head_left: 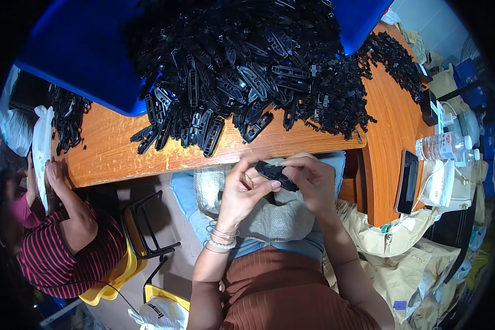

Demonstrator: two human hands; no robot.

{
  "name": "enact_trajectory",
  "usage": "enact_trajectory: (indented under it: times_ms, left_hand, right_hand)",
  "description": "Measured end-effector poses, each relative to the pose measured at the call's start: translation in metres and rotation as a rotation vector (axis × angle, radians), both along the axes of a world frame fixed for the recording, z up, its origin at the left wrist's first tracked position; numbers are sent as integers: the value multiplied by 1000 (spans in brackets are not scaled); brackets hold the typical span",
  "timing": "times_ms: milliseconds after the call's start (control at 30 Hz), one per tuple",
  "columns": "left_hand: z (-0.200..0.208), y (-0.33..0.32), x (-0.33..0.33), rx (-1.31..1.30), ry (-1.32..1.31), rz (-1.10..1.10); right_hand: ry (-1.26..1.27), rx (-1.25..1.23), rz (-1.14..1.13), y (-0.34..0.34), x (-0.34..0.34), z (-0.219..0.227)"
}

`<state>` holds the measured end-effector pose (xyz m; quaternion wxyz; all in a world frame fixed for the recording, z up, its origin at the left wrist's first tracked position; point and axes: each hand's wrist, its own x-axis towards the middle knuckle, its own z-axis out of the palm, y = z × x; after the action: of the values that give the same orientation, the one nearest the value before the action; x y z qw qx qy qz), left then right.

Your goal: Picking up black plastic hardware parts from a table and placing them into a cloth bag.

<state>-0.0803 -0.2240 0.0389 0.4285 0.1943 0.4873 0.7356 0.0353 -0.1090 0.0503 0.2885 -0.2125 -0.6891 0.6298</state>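
Left hand and right hand pinch a black part beside the near edge of the worktop; a loose grip could drop it onto the sack

Room runs along the near tabletop, while heaped black parts block beyond.

The head-worn fisheye view looks steeply down; it sits near the wooden table.
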Motion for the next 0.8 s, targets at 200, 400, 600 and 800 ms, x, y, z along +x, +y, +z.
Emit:
enact_trajectory:
  times_ms: [200, 400, 600, 800]
  left_hand:
    - [3, -3, -1, -74, 64, -68]
    - [6, -2, 0, -108, 155, -70]
    - [-2, -1, -2, -151, 355, -55]
    - [8, -8, -19, -349, 631, -401]
  right_hand:
    - [-114, 632, -181, -4, 4, 5]
    - [-87, 743, -169, 1, 7, 2]
    - [-223, -20, 65, 6, 20, -8]
    - [-287, -64, 140, 6, 33, -12]
